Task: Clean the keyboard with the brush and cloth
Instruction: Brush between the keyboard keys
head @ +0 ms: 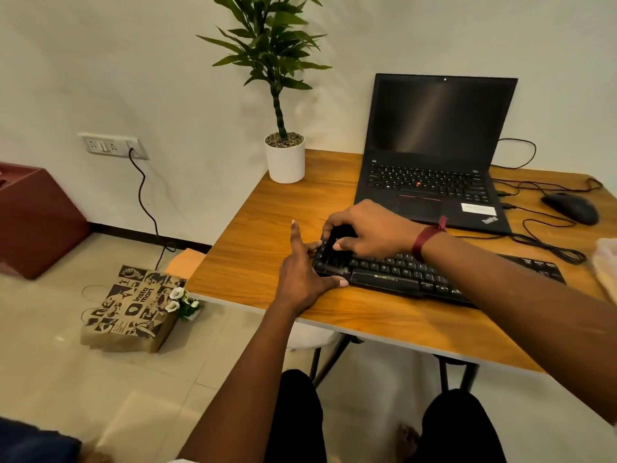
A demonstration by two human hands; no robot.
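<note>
Fingers (337, 219) of the right hand (370, 228) are curled narrowly round a black brush (336, 250). They grip it from above, with the thumb on its near side. The brush stands on the left end of the black keyboard (400, 274), a little right of centre frame, with its bristle end down among the keys.

The left hand (300, 275) lies just left of the brush with its fingers straight and spread wide. Its thumb presses the keyboard's front edge, two fingers touch the keyboard's left end, and the forefinger points away over the wooden table (267, 208).

An open laptop (434, 145) with a dark screen stands behind the keyboard, and a black mouse (571, 208) lies at the right. A potted plant (285, 160) stands at the table's far left corner. At the right edge of the frame lies something pale (606, 262); I cannot tell whether it is the cloth. A printed paper bag (130, 309) lies on the floor at the lower left.
</note>
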